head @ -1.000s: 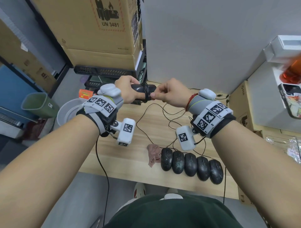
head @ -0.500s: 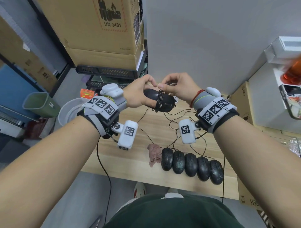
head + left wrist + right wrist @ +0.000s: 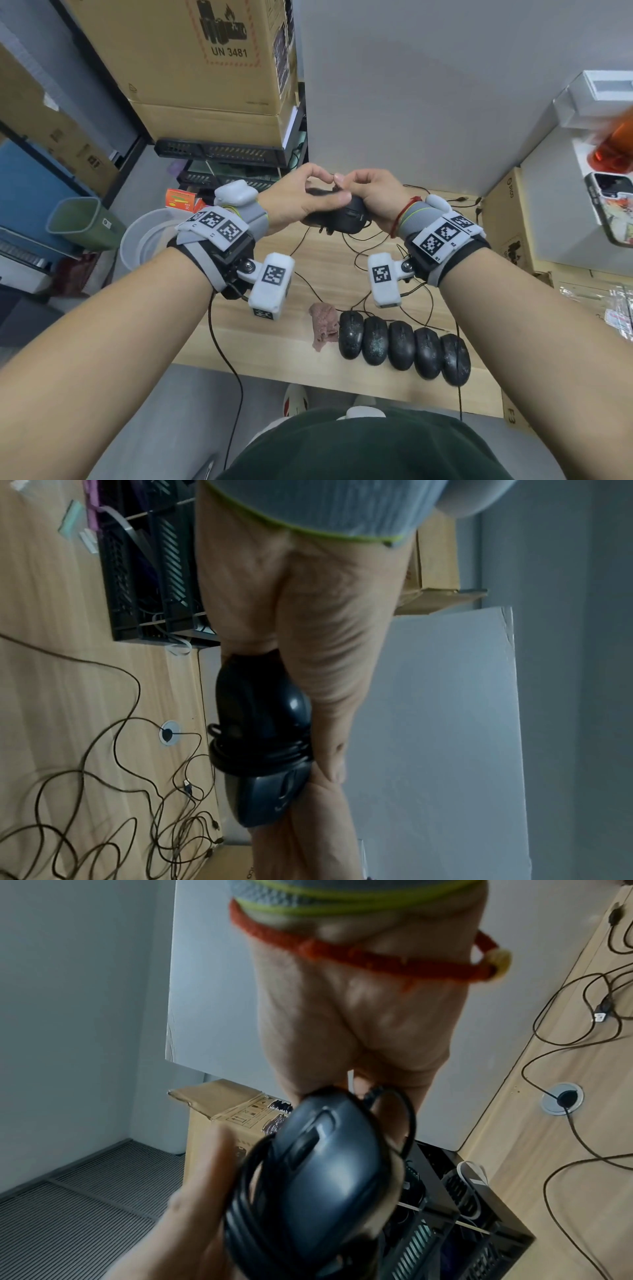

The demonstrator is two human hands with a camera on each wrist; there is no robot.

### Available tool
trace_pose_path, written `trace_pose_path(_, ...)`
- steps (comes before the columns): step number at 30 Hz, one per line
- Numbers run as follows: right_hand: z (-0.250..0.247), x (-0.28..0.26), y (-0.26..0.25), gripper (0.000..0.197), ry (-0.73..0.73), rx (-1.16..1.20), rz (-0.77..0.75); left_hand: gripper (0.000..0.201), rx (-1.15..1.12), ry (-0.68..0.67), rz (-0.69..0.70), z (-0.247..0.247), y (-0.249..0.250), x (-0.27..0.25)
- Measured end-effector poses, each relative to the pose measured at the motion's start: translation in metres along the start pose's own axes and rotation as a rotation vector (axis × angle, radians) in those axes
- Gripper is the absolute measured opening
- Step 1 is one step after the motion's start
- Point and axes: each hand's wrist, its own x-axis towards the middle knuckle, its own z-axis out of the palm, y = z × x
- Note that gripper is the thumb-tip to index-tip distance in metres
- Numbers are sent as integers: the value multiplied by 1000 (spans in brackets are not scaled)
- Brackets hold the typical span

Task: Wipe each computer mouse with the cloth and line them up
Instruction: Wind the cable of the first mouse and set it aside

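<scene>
Since a second ago both hands have drawn nearer the body, turning the glossy black wired mouse (image 3: 346,216) so its wheel faces the wearer. Its black cable (image 3: 263,753) is coiled round the middle. The left hand (image 3: 297,198) cups it from the side, and the right hand (image 3: 373,195) grips the other end, fingers curled, held above the pale wooden worktop (image 3: 284,342). Below, five black mice (image 3: 404,346) lie touching in a row, a crumpled pink cloth (image 3: 323,325) just beside the leftmost.
</scene>
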Motion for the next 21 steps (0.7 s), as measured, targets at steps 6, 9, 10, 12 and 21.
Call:
trace_pose_path(6,-5,3,4,21,-54,21,127,40,-10,31,44,1,-6,2)
trace_pose_path(9,-9,-1,7,26,-110,32,172,34,-93,-26,45,3,-8,0)
trace_pose_path(10,-9,-2,7,30,-112,59,174,32,-125,-42,39,3,-8,0)
trace_pose_path(12,-11,-6,8,36,-111,110,189,26,-167,-36,31,5,-9,1)
trace_pose_path(21,-9,-16,11,46,-244,307,208,24,-420,250,-4,19,-21,22)
